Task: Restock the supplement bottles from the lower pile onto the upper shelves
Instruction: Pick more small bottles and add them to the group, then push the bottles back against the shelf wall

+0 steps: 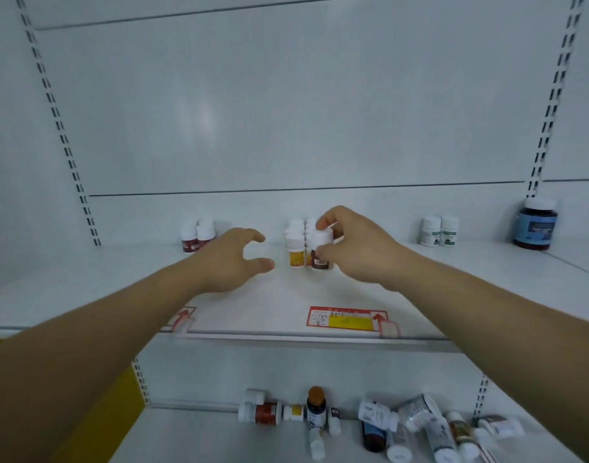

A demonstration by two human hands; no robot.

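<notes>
My right hand (353, 248) grips a small white-capped bottle with a dark red label (320, 250), standing on the upper shelf (119, 282) at the front of a cluster of small white bottles (295, 248) with yellow labels. To the left of that cluster my left hand (236, 262) hovers over the shelf, fingers spread and curled, holding nothing. Behind the left hand stand three red-labelled bottles (197, 235). On the lower shelf lies a pile of mixed supplement bottles (380, 426), most on their sides, one brown-capped bottle (316, 409) upright.
Two green-labelled white bottles (439, 231) stand at the right of the upper shelf, and a large blue-labelled jar (536, 225) stands further right. A red and yellow price tag (348, 318) lies at the shelf's front edge. A white back panel rises behind, with slotted uprights at both sides.
</notes>
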